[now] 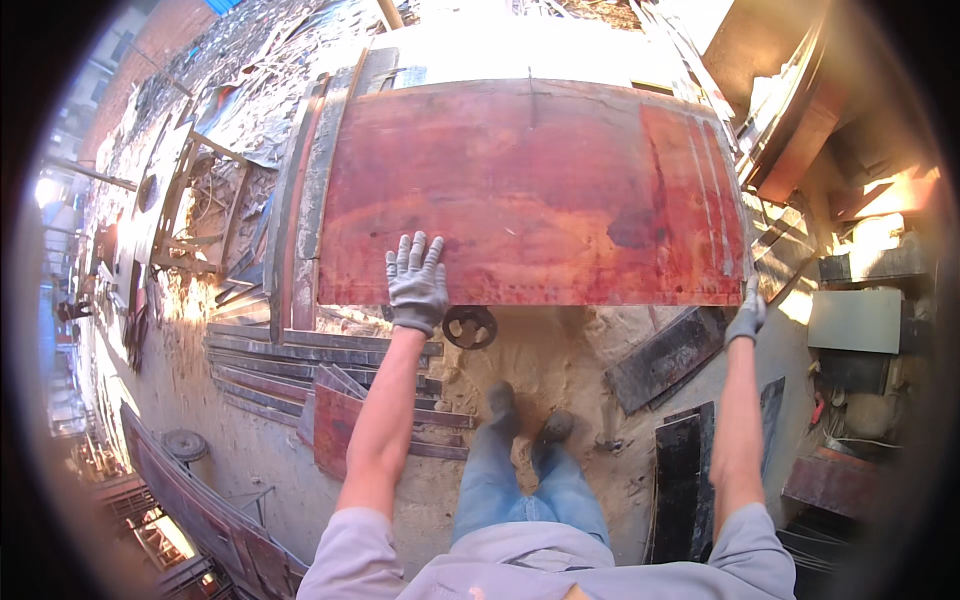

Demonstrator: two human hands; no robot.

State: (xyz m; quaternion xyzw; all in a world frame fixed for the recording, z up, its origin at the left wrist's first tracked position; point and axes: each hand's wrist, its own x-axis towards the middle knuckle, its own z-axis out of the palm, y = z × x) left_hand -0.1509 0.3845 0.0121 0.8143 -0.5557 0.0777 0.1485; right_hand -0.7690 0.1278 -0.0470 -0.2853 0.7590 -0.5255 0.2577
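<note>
Watching remotely, I see the left hand (416,284) lying flat with fingers (418,252) spread on the red panel (520,195), gripping nothing; the panel reaches ahead of those fingers and to their right. The right hand (746,315) is at its near right corner, fingers along the edge; I can't tell how closed they are or whether they hook beneath. I judge that uneven force could twist the panel, since the left palm only presses. The grey gloves (420,293) might slide on its worn face. The dark boards (668,358), left of the right fingers and nearer the body, could trip a sidestepping boot (553,427).
</note>
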